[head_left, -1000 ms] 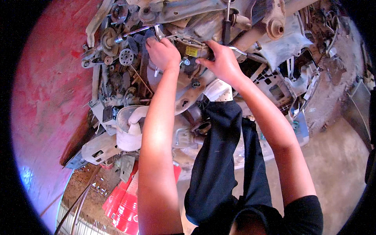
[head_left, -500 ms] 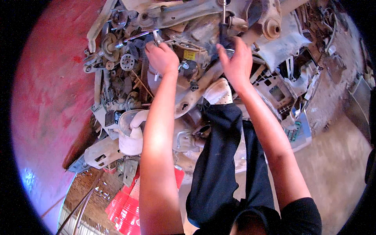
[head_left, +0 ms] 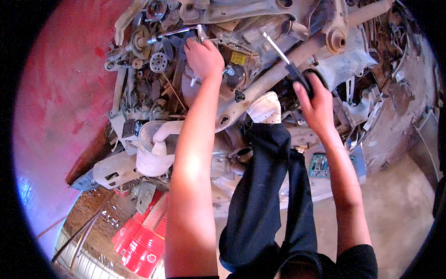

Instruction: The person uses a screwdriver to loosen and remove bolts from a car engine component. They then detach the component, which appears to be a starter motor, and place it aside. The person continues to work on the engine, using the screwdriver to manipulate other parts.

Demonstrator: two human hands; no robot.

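My right hand [head_left: 318, 104] is closed around the black handle of a screwdriver [head_left: 277, 49]. Its bright shaft points up and left over the pile of metal parts. My left hand [head_left: 204, 59] is closed, its fingers curled by a small pale metal piece [head_left: 200, 31] that sticks up past them. The hand hides what its fingertips grip. Just left of it lies a chrome tool with a long shaft and a socket-like end [head_left: 152, 41]. Below and right of my left hand is a dirty part with a yellow label [head_left: 238, 57].
A long rusty metal beam [head_left: 260, 86] runs diagonally through the scrap, and my white shoe [head_left: 265, 108] rests against it. A pale bucket-like container [head_left: 153, 160] stands left of my left forearm. Red drums [head_left: 141, 242] are at lower left, a green circuit board [head_left: 319, 165] by my right forearm.
My right hand has moved right and down with the screwdriver, which has swung from upright to tilted left. My left hand keeps its place among the parts; the whole view has shifted slightly.
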